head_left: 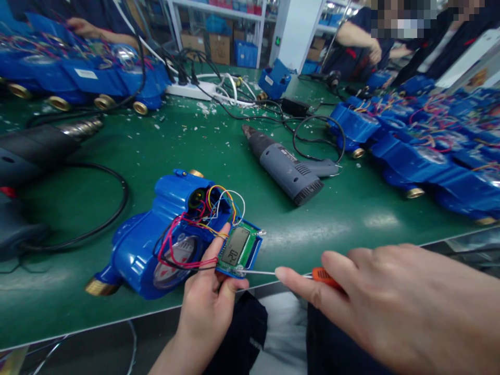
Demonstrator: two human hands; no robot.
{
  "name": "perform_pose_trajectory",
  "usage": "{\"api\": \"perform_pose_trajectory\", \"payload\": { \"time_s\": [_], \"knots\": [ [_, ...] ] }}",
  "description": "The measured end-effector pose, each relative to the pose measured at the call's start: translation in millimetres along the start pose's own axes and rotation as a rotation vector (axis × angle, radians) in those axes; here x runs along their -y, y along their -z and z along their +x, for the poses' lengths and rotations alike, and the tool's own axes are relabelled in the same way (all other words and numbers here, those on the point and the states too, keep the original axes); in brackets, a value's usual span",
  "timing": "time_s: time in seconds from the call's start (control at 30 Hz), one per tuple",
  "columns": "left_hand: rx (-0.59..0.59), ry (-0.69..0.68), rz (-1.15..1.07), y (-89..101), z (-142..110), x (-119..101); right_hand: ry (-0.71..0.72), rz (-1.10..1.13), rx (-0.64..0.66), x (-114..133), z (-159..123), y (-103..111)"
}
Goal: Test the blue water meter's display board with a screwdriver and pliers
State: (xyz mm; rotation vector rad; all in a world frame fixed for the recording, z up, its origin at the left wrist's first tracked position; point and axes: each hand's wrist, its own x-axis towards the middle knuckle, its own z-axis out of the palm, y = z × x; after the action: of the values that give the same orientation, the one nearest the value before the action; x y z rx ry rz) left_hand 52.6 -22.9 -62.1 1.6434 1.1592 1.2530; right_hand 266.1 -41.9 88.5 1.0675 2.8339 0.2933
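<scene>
One green circuit board, grey display, coloured wires

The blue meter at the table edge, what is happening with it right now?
A person holds a small green circuit board with a display in the left hand, beside the blue meter on the green table; coloured wires join the two. The right hand holds an orange-handled screwdriver, its tip at the board's lower corner. A grey heat gun lies behind.
</scene>
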Motion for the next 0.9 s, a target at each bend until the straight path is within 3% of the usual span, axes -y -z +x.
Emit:
{"api": "perform_pose_trajectory", "payload": {
  "time_s": [0.1, 0.17, 0.27, 0.33, 0.5, 0.63, 0.83, 0.9],
  "knots": [
    [0.005, -0.024, 0.025, 1.3, 1.0, -1.8, 0.062, -0.073, 0.04, -5.2, -0.3, -2.0],
    [0.011, -0.039, 0.03, 1.5, 1.9, -3.6, 0.019, 0.071, 0.04, -3.8, -0.1, -5.4],
    [0.028, -0.044, 0.011, 0.9, 3.2, -6.0, -0.094, 0.459, 0.032, 1.9, 1.1, -10.0],
    [0.032, -0.025, -0.014, 0.1, 3.7, -6.8, -0.132, 0.573, 0.03, 3.7, 0.8, -11.6],
    [0.019, -0.04, -0.033, -1.4, 5.1, -8.3, 0.021, 0.084, 0.028, -3.6, -7.1, -13.7],
    [0.003, -0.054, 0.026, -0.3, 5.8, -9.3, 0.055, 0.024, 0.009, -5.8, -7.6, -13.5],
    [0.012, -0.026, 0.091, 2.6, 1.2, -4.7, -0.156, 0.549, 0.044, 5.3, 1.0, -10.1],
    [0.008, -0.009, 0.052, 2.3, 0.4, -4.1, -0.159, 0.561, 0.006, 4.4, -0.5, -12.9]
  ]
}}
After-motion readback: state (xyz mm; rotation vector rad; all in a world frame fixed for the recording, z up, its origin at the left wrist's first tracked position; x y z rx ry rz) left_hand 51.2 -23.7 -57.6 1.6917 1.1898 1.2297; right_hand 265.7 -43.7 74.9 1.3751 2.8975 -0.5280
